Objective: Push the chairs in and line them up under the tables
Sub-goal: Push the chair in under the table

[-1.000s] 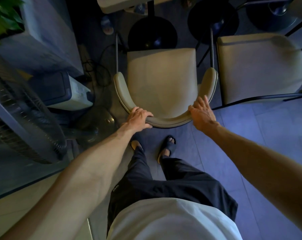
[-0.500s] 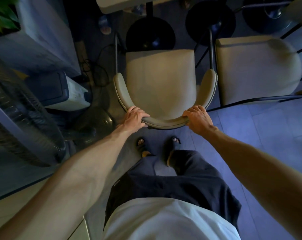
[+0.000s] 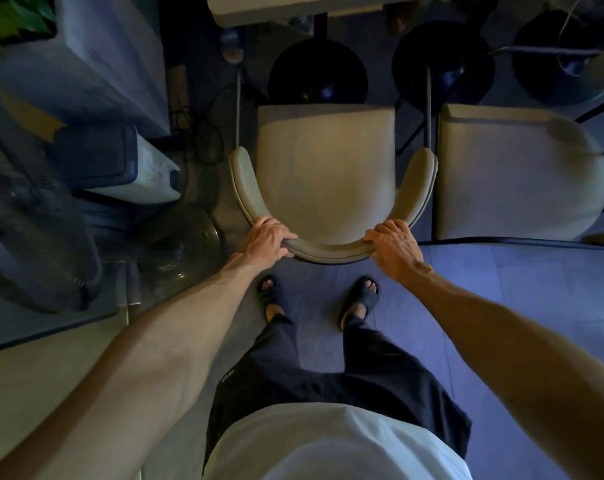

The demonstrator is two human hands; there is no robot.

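Seen from above, at centre frame: a beige armchair [image 3: 323, 174] with a curved backrest and dark metal legs, seat front just short of a round black table base [image 3: 317, 72]. Left hand [image 3: 267, 237] clamped over the left part of the backrest curve, fingers wrapped across the top edge. Right hand [image 3: 394, 244] clenched on the right part of the same curve, knuckles up, fingers curled over the rim. Both arms stretched forward from the lower corners of the frame.

At upper centre, the pale edge of a tabletop [image 3: 293, 8], its post dropping to the black base. To the right, touching or just beside the armchair's right arm, a second beige chair [image 3: 515, 174], with two more round black bases [image 3: 442, 60] above it at upper right.

Below the armchair, two feet in dark slide sandals [image 3: 361, 299] on blue-grey floor tiles, dark trousers [image 3: 328, 382] and a white shirt hem at the bottom.

At left, a standing fan [image 3: 33, 237], partly blurred, a white bin with a dark lid [image 3: 120, 161], and loose black cables [image 3: 203, 129] on the floor. Green leaves in the upper left corner.

A small pale mark on the trousers near the left hip, too small to read; no other legible writing or brand.
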